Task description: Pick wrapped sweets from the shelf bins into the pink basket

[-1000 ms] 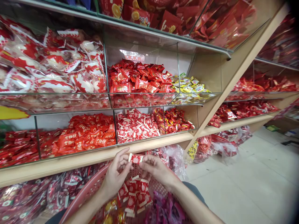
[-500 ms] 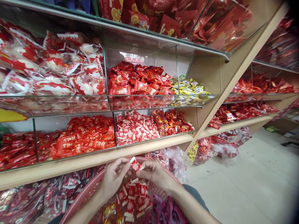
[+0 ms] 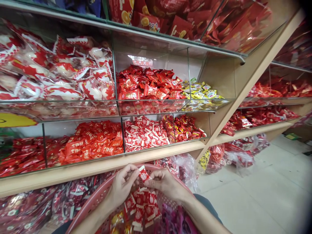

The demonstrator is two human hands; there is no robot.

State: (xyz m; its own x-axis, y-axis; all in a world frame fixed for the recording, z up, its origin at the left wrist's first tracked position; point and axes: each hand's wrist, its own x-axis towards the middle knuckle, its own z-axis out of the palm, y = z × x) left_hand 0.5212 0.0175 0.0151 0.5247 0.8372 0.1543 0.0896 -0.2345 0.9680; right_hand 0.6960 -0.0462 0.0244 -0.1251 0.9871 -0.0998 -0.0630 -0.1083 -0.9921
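Between my two hands is a small red and white wrapped candy, its round white emblem facing up. The fingers of my left hand pinch its left side. On its right edge, the thumb and fingers of my right hand are closed too. Both hands are over a pink plastic basket with a perforated wall. Inside it lie several matching red candies, some yellow-wrapped pieces and purple packets. My forearms cover parts of the basket.
Ahead stands a glass-divided shelf with a wooden front rail. One bin holds matching red and white candies; beside it are orange-red packets. Clear plastic bags lie under the rail, and pale floor tiles extend right.
The whole view has shifted slightly, so the shelves and basket appear a little further right. Both hands keep their pinch on the candy with hardly any movement.
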